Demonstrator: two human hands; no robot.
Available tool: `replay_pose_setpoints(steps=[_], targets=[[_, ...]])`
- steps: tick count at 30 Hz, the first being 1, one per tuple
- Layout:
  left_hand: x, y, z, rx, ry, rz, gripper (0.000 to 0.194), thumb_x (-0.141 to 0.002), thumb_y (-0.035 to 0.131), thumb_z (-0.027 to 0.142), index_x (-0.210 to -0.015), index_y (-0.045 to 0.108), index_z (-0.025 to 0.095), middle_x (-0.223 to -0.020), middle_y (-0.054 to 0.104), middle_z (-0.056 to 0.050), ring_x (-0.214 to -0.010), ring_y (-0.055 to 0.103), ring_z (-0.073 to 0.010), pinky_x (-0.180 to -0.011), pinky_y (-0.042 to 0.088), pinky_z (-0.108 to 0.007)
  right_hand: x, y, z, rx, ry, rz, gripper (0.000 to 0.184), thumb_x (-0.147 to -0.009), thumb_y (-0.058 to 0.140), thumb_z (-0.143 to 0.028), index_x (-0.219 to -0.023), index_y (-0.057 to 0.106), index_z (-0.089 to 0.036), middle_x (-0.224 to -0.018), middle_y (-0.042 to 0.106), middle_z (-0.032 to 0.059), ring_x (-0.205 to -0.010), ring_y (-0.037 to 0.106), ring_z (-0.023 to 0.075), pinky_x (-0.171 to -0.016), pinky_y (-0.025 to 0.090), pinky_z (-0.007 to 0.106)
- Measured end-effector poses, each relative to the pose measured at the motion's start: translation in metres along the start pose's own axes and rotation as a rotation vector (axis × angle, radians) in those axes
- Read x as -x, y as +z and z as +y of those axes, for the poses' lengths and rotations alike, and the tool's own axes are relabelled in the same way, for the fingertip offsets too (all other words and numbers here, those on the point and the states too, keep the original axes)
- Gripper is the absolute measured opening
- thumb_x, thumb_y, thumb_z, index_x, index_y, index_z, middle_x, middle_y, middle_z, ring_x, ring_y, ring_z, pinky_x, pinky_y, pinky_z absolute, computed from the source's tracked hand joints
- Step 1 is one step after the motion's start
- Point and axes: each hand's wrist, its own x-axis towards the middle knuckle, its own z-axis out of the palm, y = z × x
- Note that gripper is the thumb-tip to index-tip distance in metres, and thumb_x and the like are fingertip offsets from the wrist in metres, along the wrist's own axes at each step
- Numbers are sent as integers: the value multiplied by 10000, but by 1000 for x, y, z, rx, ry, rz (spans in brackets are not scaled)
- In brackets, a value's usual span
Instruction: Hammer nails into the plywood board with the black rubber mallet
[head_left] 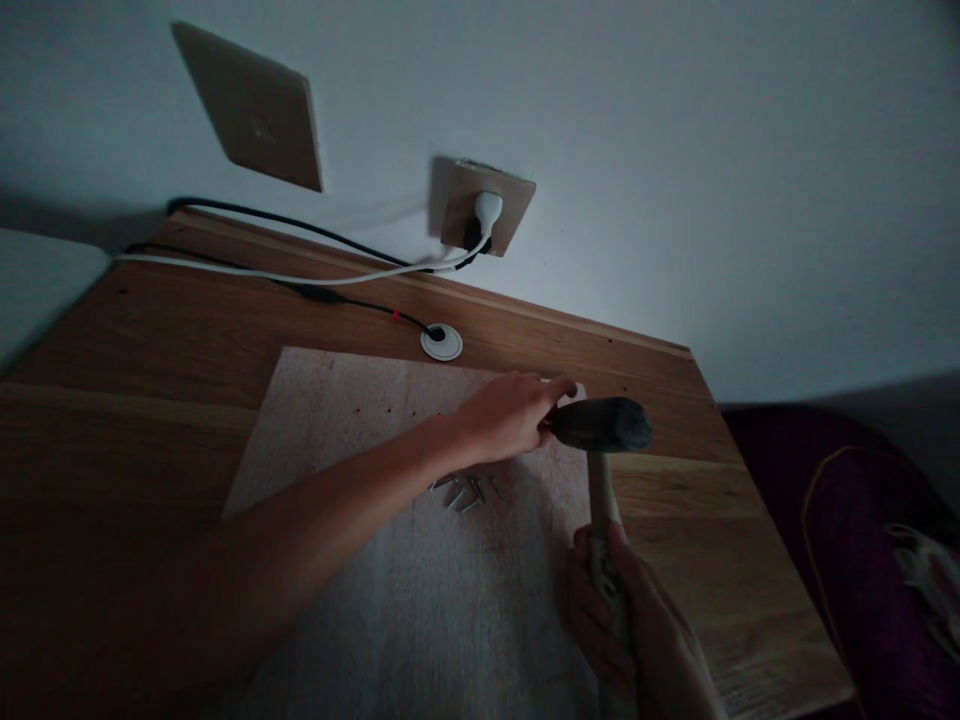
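One hammer in right hand | handle points away | head near left hand — can't tell what that hand holds

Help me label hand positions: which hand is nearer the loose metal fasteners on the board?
Left. The left hand is just beyond the fasteners, slightly right; the right hand is farther, to their right and nearer the wearer, gripping the mallet.

Head view forward, down at hands
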Motion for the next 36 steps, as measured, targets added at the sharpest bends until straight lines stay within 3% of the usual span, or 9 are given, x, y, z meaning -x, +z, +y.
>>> replay_pose_setpoints(steps=[6, 12, 20, 27, 36], targets=[[0, 0, -1, 1, -16, 11, 482, -874, 646, 36, -1338, 651, 165, -1122, 809, -108, -1016, 757, -240, -874, 565, -347, 1, 2, 0, 21, 4, 51, 588, -776, 894, -721, -860, 684, -178, -507, 468, -112, -346, 257, -9, -327, 230, 105], [0, 1, -2, -5, -13, 11, 465, -885, 623, 45, -1328, 659, 183, -1093, 815, -95, -994, 760, -235, -858, 553, -342, -2, -1, 3, 57, 18, 31, 636, -801, 843, -767, -725, 587, -191, -479, 422, -108, -343, 250, -4, -325, 230, 113], [0, 0, -2, 4, -18, 7, 486, -881, 611, 47, -1347, 649, 179, -1201, 810, -109, -1073, 761, -243, -883, 552, -341, -2, -2, 3, 44, 37, 43, 625, -791, 846, -773, -819, 598, -200, -507, 492, -100, -344, 258, 1, -316, 245, 112], [0, 0, -2, 38, -13, 6, 369, -879, 595, 47, -1209, 693, 179, -1075, 821, -86, -982, 766, -229, -841, 555, -343, -3, -1, 0, 75, 20, 49, 680, -767, 822, -834, -865, 617, -193, -510, 511, -97, -341, 266, 5, -305, 251, 114], [0, 1, -2, 62, -52, 1, 351, -920, 663, 94, -1254, 688, 199, -985, 823, -47, -901, 760, -193, -848, 555, -325, 0, -4, 13, -38, 42, 181, 669, -746, 842, -827, -996, 679, -228, -538, 505, -90, -354, 324, 24, -335, 290, 143]])
